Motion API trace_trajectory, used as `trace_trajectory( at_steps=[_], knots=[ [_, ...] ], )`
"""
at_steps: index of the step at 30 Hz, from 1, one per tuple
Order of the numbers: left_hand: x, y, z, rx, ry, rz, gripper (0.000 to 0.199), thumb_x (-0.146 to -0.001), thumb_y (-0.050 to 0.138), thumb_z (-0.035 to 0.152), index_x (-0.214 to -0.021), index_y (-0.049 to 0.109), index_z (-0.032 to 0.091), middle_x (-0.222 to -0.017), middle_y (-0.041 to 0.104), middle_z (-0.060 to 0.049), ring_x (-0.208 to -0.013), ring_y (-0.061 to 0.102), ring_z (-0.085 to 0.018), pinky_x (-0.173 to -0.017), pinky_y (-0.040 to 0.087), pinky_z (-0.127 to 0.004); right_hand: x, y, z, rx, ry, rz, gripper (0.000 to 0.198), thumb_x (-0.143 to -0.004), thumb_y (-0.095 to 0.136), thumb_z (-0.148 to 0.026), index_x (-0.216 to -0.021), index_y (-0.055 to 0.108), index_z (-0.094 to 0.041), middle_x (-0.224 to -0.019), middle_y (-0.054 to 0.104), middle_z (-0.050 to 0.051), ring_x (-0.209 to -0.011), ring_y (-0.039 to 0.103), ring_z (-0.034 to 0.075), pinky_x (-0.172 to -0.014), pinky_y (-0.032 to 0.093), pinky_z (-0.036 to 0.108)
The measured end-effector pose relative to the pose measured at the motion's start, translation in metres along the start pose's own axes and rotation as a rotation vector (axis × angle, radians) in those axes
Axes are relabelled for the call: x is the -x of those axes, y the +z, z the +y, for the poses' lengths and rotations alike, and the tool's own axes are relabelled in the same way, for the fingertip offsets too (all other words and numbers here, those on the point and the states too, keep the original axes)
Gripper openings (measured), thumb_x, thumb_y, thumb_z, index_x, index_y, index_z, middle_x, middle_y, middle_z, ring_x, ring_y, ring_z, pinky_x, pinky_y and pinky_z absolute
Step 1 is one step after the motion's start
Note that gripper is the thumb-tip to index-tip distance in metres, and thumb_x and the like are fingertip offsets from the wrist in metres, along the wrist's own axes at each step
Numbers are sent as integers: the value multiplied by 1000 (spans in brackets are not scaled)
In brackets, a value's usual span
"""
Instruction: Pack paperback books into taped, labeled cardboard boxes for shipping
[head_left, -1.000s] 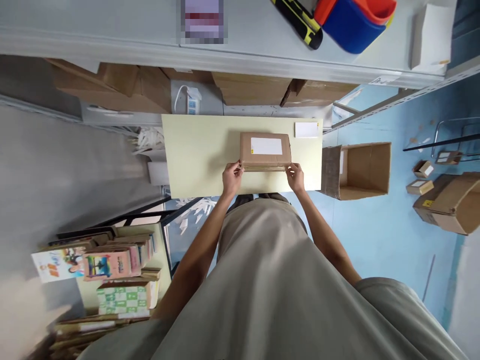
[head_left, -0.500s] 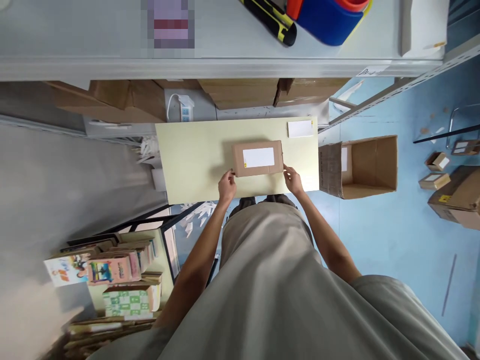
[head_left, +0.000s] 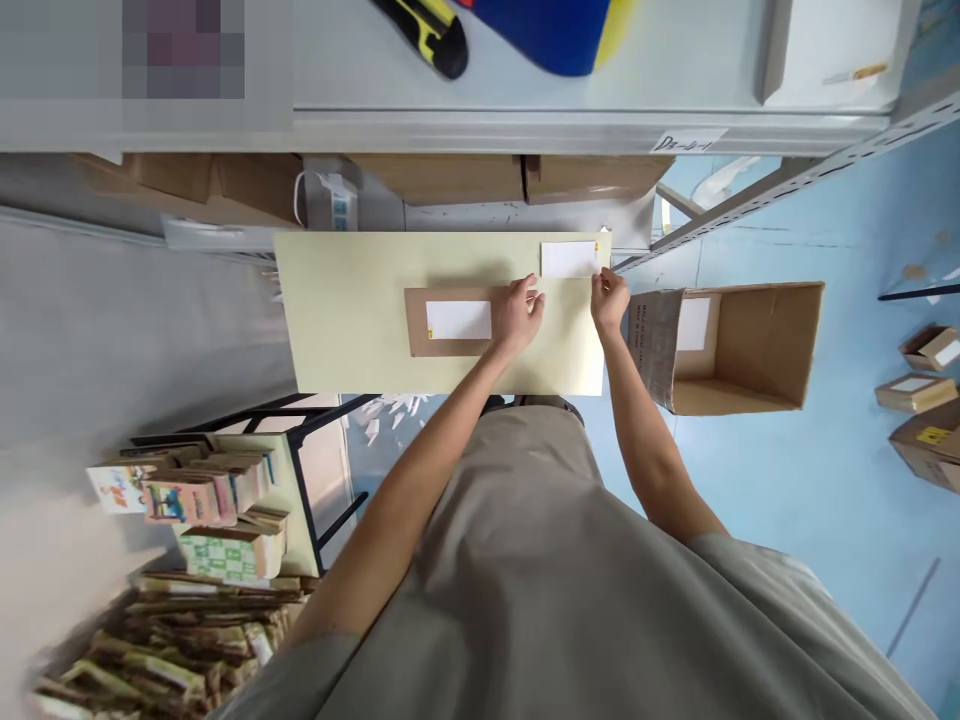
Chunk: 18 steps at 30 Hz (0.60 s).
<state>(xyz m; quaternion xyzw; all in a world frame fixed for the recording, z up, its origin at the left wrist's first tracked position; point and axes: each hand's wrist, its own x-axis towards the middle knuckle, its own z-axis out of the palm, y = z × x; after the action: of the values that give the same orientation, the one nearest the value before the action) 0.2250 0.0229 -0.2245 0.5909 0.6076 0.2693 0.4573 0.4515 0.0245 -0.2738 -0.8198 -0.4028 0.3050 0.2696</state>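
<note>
A cardboard box [head_left: 417, 335] lies on the pale yellow tabletop [head_left: 345, 300], with a white label [head_left: 459, 320] on its upper face. My left hand [head_left: 520, 312] is over the box's right end, fingers spread and holding nothing; it hides that end. Farther back on the right of the tabletop lies a white label sheet [head_left: 568, 260] with a small yellow mark at its corner. My right hand [head_left: 610, 298] is at that sheet's near right corner, thumb and fingers pinched together on its edge.
An open carton [head_left: 757, 345] stands right of the table. Above the back edge runs a grey shelf [head_left: 480, 130], bearing a black-and-yellow utility knife [head_left: 431, 35]. Cardboard boxes [head_left: 442, 180] sit under it. Books [head_left: 210, 485] fill a rack at lower left.
Both hands have let go of the box's ends. My left hand has moved across its right end, and my right hand has gone up to the label sheet. The view has shifted right.
</note>
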Motion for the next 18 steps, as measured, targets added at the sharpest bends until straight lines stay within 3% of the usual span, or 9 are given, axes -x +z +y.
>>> trace_trajectory(
  at_steps=[4,7,10,15,18],
  knots=[
    [-48,43,-9,-61,-209,44,30,-102,72,17,-132,74,20,-140,75,-19,-123,78,-31,-118,62,-48,-21,9,-4,128,105,-49,35,-117,60,-30,-142,77,-11,-144,74,26,-124,80,29,-118,61,43],
    [-73,55,-17,-148,-298,57,10,-100,72,13,-106,70,21,-123,74,-18,-126,73,-34,-123,56,-53,-23,12,-7,169,132,-81,33,-116,59,-25,-140,78,-12,-141,74,23,-123,79,28,-119,58,39],
    [-79,61,-18,-199,-314,48,21,-101,66,9,-87,61,24,-108,71,-15,-127,70,-34,-122,54,-52,-20,13,-10,132,129,-92,35,-116,55,-23,-140,79,-12,-139,73,22,-119,78,27,-119,57,39],
    [-67,68,-14,-156,-270,123,10,-101,68,14,-102,73,23,-115,73,-15,-123,71,-34,-119,54,-50,-9,17,-12,58,133,-69,40,-115,55,-25,-147,76,-13,-147,73,22,-118,80,26,-117,60,39],
    [-62,69,-11,-94,-285,192,14,-102,72,22,-115,78,24,-121,75,-15,-123,72,-33,-119,53,-47,-3,19,-15,34,134,-36,36,-115,57,-27,-144,76,-16,-149,73,20,-117,80,25,-112,61,38]
  ],
)
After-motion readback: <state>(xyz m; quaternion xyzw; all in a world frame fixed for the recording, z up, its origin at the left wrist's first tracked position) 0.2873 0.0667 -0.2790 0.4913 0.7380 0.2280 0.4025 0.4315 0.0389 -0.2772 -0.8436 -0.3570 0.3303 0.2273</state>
